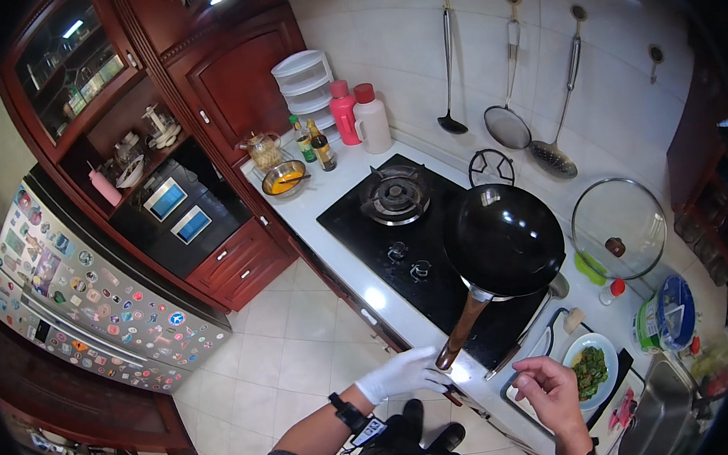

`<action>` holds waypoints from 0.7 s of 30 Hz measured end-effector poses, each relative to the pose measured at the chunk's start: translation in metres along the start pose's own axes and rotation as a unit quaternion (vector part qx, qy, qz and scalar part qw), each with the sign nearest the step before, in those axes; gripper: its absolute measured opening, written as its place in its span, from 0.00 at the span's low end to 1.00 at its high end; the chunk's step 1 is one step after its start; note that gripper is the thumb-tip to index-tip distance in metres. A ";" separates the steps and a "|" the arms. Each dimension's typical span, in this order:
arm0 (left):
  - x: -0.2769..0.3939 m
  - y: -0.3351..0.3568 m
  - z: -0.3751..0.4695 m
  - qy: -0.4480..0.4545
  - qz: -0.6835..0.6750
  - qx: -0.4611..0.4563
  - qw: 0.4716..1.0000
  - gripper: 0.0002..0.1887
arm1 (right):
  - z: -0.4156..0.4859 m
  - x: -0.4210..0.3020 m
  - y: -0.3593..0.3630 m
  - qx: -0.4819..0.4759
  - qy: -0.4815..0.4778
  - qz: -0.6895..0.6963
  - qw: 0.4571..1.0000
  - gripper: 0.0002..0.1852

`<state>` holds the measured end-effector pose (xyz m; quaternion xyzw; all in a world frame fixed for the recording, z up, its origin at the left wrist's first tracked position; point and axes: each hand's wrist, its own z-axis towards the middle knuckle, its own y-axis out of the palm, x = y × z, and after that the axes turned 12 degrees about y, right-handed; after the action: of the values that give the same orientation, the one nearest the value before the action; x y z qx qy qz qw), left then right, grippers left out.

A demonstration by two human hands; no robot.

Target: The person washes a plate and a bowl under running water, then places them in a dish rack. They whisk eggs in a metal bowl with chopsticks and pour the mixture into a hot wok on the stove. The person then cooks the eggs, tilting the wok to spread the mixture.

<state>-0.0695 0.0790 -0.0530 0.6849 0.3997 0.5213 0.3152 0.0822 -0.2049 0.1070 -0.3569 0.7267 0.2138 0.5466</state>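
A black wok [503, 239] with a wooden handle [465, 328] rests over the right side of the black gas hob [344, 219]. My left hand [404, 375], in a white glove, is at the handle's end with its fingers extended and not wrapped round it. Whether they touch the handle I cannot tell. My bare right hand [547, 393] hovers over the counter with loosely bent fingers and nothing in it. Just beyond it, a white plate [613, 362] holds cooked leafy greens [590, 373].
A spatula [532, 330] lies along the hob's right edge. A glass lid [619, 226] leans on the wall. At right is a steel sink [657, 406]. Left of the hob stand a metal bowl [271, 186] of yellow liquid, a dark sauce bottle [321, 147] and two flasks [372, 124].
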 end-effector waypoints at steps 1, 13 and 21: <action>0.008 -0.012 -0.013 0.014 -0.004 -0.019 1.000 0.25 | 0.000 -0.015 0.006 -0.017 -0.002 -0.024 1.000 0.10; 0.351 -0.254 -0.078 0.270 0.149 0.336 0.890 0.16 | 0.203 -0.159 0.267 -0.237 -0.142 -0.359 0.891 0.15; 0.568 -0.406 -0.021 0.275 0.235 0.461 0.810 0.22 | 0.526 -0.102 0.474 0.055 -0.079 -0.318 0.943 0.36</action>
<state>-0.1012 0.7727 -0.1297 0.6508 0.4898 0.5007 -0.2930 0.0785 0.5026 0.0024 -0.5205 0.5407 0.0164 0.6606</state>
